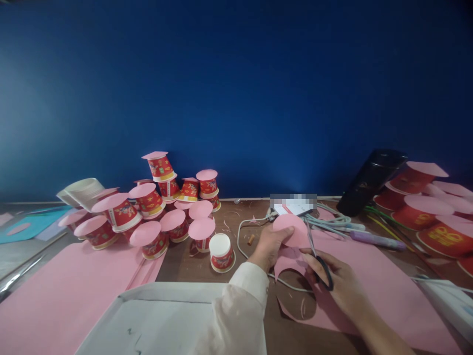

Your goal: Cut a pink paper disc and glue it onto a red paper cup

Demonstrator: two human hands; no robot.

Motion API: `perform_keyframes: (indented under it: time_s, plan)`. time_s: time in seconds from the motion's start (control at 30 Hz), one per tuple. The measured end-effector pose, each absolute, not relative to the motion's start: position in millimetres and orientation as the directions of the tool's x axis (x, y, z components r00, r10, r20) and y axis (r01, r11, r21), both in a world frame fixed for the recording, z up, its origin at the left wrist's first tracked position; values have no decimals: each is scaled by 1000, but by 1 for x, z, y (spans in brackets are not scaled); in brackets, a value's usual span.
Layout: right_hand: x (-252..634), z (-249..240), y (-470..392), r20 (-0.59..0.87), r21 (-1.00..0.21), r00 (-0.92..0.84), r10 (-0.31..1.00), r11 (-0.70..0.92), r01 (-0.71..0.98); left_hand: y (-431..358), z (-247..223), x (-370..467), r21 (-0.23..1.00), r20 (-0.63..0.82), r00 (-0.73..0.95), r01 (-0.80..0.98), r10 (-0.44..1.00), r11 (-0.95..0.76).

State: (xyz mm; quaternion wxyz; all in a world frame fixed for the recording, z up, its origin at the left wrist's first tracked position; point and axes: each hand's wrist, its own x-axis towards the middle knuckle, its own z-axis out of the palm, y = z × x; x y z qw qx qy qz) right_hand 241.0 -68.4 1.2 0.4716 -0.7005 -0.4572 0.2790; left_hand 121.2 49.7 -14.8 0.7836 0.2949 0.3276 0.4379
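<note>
My left hand [269, 245] pinches a round pink paper disc [295, 228] near its left side, thumb on top. Closed around the dark handles of the scissors [324, 271] is my right hand [338, 281], with the blades pointing up at the disc's right edge. Beneath both hands lies a pink sheet [373, 276] with a round hole cut near its left part, the brown table showing through. A red paper cup [221, 257] with a white top stands upside down, left of my left sleeve.
Red cups topped with pink paper [123, 213] stand stacked at the left, more red cups [445, 236] at the right. A black bottle [369, 182], cables [328, 217], a purple marker [377, 240] and a white tray [170, 320] lie around.
</note>
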Motion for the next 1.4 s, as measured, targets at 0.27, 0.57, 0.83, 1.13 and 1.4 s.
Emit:
perform_keyframes:
  time_s: [0.27, 0.57, 0.83, 1.13, 1.4]
  plan:
    - [245, -2, -69, -72, -939, 404, 912, -199, 280, 51, -21, 120, 806, -204, 421, -440, 884, 396]
    - [247, -1, -68, -39, -929, 393, 919, -178, 324, 50, -17, 120, 788, -210, 421, -461, 882, 408]
    - [248, -4, -68, -40, -923, 394, 918, -185, 336, 50, -18, 120, 769, -210, 427, -483, 880, 418]
    - [247, -6, -67, -44, -951, 397, 917, -160, 264, 50, -12, 120, 744, -215, 430, -509, 877, 433]
    - [245, 2, -67, -30, -954, 382, 923, -141, 264, 46, -3, 116, 723, -188, 481, -523, 856, 453]
